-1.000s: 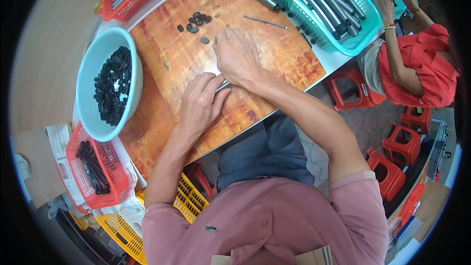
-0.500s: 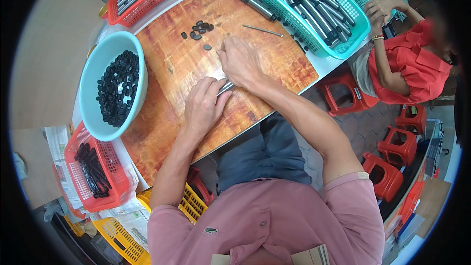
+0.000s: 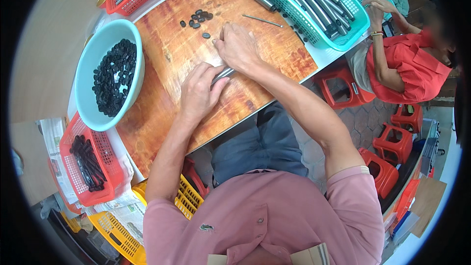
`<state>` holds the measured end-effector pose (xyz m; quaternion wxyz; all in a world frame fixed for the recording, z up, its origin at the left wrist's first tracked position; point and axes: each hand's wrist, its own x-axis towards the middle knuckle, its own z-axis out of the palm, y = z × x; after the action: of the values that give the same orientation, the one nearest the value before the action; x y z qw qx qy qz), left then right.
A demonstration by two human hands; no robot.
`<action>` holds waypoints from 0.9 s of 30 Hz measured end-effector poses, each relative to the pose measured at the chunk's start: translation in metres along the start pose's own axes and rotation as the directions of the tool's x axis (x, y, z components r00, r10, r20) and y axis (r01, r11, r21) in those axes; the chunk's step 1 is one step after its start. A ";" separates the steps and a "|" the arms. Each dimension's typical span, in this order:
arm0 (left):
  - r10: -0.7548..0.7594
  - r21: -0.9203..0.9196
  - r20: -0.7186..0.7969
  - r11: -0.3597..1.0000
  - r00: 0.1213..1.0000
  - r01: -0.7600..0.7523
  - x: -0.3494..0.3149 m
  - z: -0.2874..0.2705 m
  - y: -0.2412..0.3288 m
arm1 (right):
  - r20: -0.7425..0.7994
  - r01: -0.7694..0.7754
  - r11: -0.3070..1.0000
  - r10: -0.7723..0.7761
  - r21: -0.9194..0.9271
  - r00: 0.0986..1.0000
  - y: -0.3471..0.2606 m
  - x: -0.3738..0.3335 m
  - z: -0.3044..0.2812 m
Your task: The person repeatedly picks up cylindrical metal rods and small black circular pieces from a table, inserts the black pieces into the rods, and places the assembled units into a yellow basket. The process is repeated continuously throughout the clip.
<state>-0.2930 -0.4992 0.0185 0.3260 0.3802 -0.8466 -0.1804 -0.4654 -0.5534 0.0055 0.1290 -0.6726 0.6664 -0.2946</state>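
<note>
A short, shiny metal tube (image 3: pixel 223 74) lies on the wooden board, with my left hand (image 3: pixel 196 91) closed around its near part. My right hand (image 3: pixel 239 49) rests just beyond, curled with the fingers bent under, close to the tube's far end. Whatever sits inside those right fingers is hidden. Ahead of my hands is a loose group of small black oval caps (image 3: pixel 200 16), with a single cap (image 3: pixel 206 35) lying nearer. A thin metal rod (image 3: pixel 262 20) lies to the right of them.
Black caps fill a light-blue basin (image 3: pixel 141 68) at left. Below it, a red basket (image 3: pixel 117 179) holds black parts. Metal tubes lie in a teal basket (image 3: pixel 338 45) and a far red basket (image 3: pixel 142 2). A person in red (image 3: pixel 407 68) works at right near red stools (image 3: pixel 392 142).
The whole view has shifted a little, so the table and baskets appear slightly higher. My hands keep nearly the same pose around the tube.
</note>
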 end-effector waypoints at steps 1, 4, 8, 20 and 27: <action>-0.003 -0.008 0.005 1.000 1.000 0.004 0.003 -0.003 0.000 | -0.012 0.011 1.000 -0.011 -0.017 1.000 -0.001 0.002 -0.002; -0.006 -0.004 0.013 1.000 1.000 0.006 0.003 -0.003 -0.001 | -0.031 0.025 0.999 -0.026 -0.043 0.999 -0.001 0.000 0.001; -0.029 0.019 0.008 0.999 1.000 0.029 -0.003 0.001 -0.003 | -0.054 0.058 0.997 -0.061 -0.048 0.997 -0.002 -0.003 0.002; 0.099 0.197 -0.010 0.976 0.995 -0.096 -0.009 0.009 0.009 | -0.141 0.101 0.994 -0.106 -0.041 0.984 0.003 -0.015 0.005; -0.075 0.171 -0.025 0.982 0.997 0.078 -0.001 -0.008 0.004 | -0.310 0.039 0.912 0.099 0.409 0.945 0.012 -0.006 0.003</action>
<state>-0.2891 -0.4962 0.0268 0.2926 0.4408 -0.8407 -0.1156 -0.4732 -0.5495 -0.0049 0.1606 -0.5622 0.6123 -0.5322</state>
